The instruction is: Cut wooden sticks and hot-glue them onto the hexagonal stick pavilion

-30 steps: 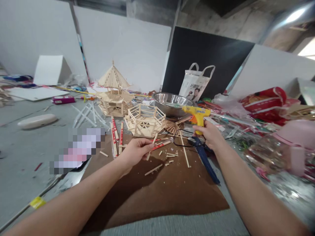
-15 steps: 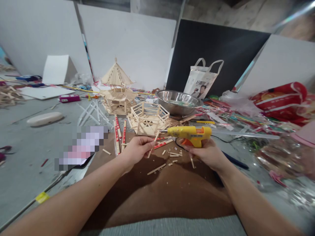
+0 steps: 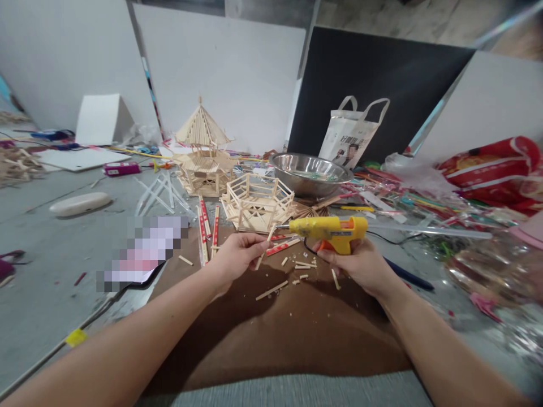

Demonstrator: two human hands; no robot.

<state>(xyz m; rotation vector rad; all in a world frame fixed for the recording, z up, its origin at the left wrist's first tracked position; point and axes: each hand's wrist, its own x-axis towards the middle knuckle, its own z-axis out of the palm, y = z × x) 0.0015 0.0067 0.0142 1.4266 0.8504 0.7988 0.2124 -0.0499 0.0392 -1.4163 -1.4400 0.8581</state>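
My left hand (image 3: 236,255) pinches a short wooden stick (image 3: 267,243) that points up and to the right. My right hand (image 3: 360,265) is wrapped round the handle of a yellow glue gun (image 3: 328,228), held level with its nozzle pointing left, right at the top end of the stick. Both hands hover over a brown mat (image 3: 271,328) strewn with cut stick pieces (image 3: 271,290). Just behind them stands a hexagonal wooden frame (image 3: 257,203), and behind that a wooden pavilion model (image 3: 203,152).
A steel bowl (image 3: 309,172) sits behind the frame, a paper bag (image 3: 352,133) behind it. Red-wrapped chopsticks (image 3: 204,220) lie left of the mat. Plastic wrappers and a red bag (image 3: 487,164) crowd the right. A white oval object (image 3: 80,203) lies at left.
My right hand brought the glue gun from the right, turned it level, and moved its nozzle to the stick in my left hand. The left hand barely moved.
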